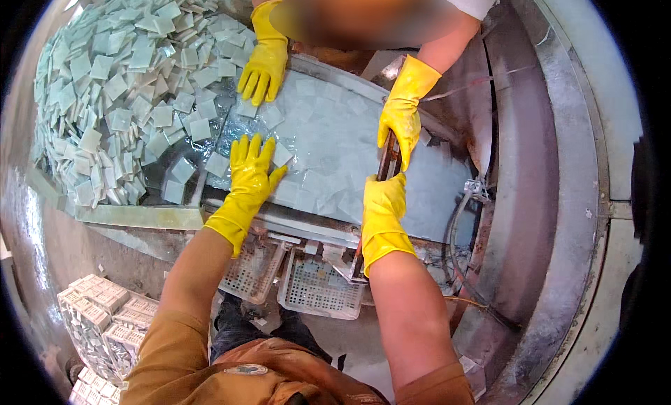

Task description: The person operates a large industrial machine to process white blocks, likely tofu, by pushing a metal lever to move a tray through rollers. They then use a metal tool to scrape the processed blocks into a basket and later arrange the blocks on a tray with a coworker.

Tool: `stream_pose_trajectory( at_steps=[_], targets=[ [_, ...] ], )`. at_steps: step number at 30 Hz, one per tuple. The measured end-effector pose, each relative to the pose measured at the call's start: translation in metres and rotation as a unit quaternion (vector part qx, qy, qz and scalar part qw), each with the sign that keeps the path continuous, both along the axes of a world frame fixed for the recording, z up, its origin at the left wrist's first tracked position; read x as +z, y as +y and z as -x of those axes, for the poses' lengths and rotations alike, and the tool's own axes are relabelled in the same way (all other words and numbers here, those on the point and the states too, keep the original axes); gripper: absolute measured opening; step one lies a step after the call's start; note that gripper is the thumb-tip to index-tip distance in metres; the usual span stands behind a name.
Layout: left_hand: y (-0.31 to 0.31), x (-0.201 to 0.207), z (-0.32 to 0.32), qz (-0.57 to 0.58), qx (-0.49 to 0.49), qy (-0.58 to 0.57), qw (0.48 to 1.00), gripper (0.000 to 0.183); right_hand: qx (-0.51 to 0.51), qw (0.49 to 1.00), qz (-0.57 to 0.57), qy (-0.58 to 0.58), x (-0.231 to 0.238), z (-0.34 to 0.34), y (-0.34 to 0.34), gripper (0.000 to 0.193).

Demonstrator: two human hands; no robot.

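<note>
My left hand point(250, 173), in a yellow rubber glove, rests with spread fingers at the near edge of a wet tray point(433, 202) of thin, pale square tiles point(325, 153). Nothing is gripped in it; one tile point(217, 164) lies beside its fingers. My right hand point(384, 208), gloved alike, is closed round the near part of a rusty metal bar point(388, 157) that crosses the tray. Opposite, a co-worker's gloved hand point(402, 111) holds the bar's far part. The co-worker's other hand point(265, 69) lies flat by the tiles at the tray's far edge.
A large heap of pale green square tiles point(119, 90) fills the left side, behind a low ledge point(140, 217). Perforated plastic baskets point(323, 290) sit below the tray. Stacked crates point(105, 314) stand at lower left. A cable point(453, 244) and a curved metal wall point(573, 195) are at right.
</note>
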State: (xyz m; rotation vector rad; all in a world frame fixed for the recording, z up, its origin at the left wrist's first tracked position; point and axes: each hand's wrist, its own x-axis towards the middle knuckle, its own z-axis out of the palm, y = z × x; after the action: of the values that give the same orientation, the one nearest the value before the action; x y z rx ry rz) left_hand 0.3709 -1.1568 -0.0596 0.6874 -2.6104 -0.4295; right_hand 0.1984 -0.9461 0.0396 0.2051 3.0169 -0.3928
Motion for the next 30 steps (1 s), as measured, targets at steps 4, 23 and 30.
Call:
stream_pose_trajectory(
  at_steps=[4,23,30],
  targets=[
    [-0.041,0.034,0.012,-0.086,-0.075,-0.115,0.987,0.046,0.007,1.0,0.007,0.011,-0.006,0.004,0.008,0.052],
    [0.015,-0.009,-0.016,0.0,-0.006,0.028,1.0,0.058,0.004,1.0,0.017,0.008,-0.009,0.005,0.006,0.058],
    [-0.064,0.031,-0.034,0.043,0.015,-0.022,0.999,0.072,-0.002,1.0,-0.025,0.008,-0.016,0.008,0.014,0.054]
  ],
)
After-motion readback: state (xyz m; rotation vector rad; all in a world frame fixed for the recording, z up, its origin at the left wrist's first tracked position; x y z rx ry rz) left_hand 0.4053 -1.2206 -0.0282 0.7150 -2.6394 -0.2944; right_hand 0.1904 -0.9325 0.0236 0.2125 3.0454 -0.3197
